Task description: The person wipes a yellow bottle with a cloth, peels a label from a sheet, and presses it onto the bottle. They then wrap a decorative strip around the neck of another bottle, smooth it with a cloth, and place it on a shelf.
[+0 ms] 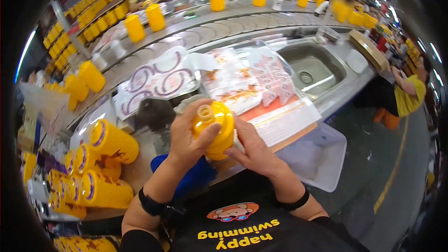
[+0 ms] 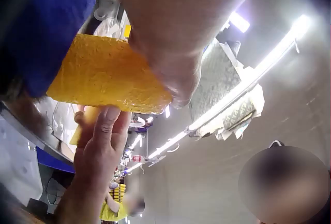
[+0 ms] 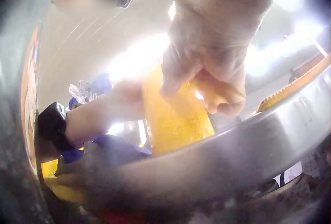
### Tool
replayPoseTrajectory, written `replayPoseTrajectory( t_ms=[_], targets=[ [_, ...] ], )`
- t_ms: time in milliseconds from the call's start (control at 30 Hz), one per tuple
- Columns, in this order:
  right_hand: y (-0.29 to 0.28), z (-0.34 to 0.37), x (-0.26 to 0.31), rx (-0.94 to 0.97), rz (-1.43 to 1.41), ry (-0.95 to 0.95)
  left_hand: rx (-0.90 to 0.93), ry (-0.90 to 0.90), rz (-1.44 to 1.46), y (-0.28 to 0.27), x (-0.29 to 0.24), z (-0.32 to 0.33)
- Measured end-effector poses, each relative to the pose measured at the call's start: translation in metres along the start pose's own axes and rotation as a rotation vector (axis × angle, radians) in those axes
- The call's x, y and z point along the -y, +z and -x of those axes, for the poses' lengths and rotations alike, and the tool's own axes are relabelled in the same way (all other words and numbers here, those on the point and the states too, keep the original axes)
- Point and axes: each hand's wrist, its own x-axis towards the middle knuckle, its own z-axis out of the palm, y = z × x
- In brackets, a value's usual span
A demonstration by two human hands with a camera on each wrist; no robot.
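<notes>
A yellow bottle (image 1: 220,130) with a clear, uncapped neck is held up in front of the chest, tilted. My left hand (image 1: 189,133) grips it, the thumb lying across its shoulder near the neck. My right hand (image 1: 254,147) holds the opposite side; in the left wrist view this right hand (image 2: 101,143) has its thumb against the bottle's edge. The right wrist view shows the right hand's fingers (image 3: 227,99) curled by the textured bottle wall (image 3: 178,125). Beyond the hands lie a sheet with purple arcs (image 1: 161,75) and sheets with orange prints (image 1: 240,94).
Several yellow bottles (image 1: 109,189) with purple arcs lie stacked at left. A steel sink (image 1: 322,84) is at right, a white bin (image 1: 322,158) below the table edge. A conveyor (image 1: 196,30) carrying bottles runs behind. A blue object (image 1: 193,177) lies beneath the left forearm.
</notes>
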Motion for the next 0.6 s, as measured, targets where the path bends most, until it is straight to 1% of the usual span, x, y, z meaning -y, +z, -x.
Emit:
replayPoseTrajectory(
  t_ms=[67, 133, 167, 267, 300, 400, 433, 533, 567, 600],
  targets=[
    [-0.003, 0.006, 0.001, -0.029, 0.024, 0.027, -0.058, 0.003, -0.012, 0.007, -0.001, 0.003],
    [-0.003, 0.008, 0.008, -0.035, -0.025, 0.029, -0.02, -0.073, 0.023, 0.012, -0.011, 0.004],
    [-0.005, 0.009, 0.01, -0.044, 0.014, 0.032, -0.01, -0.121, 0.027, 0.011, -0.014, 0.007],
    [-0.006, 0.015, 0.0, -0.04, 0.02, 0.079, 0.126, -0.104, 0.204, 0.002, -0.008, 0.012],
    [-0.009, 0.015, 0.001, -0.036, 0.066, 0.058, 0.222, -0.177, 0.393, -0.003, -0.011, 0.015],
    [-0.014, 0.016, 0.005, -0.009, -0.005, 0.124, 0.316, -0.044, 0.037, -0.008, 0.0, 0.028],
    [-0.013, 0.017, 0.004, -0.019, -0.068, 0.125, 0.28, 0.006, -0.022, -0.006, 0.001, 0.03],
    [-0.013, 0.016, -0.002, -0.009, -0.112, 0.111, 0.209, 0.014, -0.085, -0.001, -0.001, 0.035],
    [-0.014, 0.019, -0.006, 0.014, -0.158, 0.162, 0.182, -0.011, -0.098, 0.001, 0.0, 0.036],
    [-0.014, 0.019, -0.005, 0.029, -0.149, 0.161, 0.165, 0.002, -0.119, 0.002, 0.002, 0.038]
  ],
)
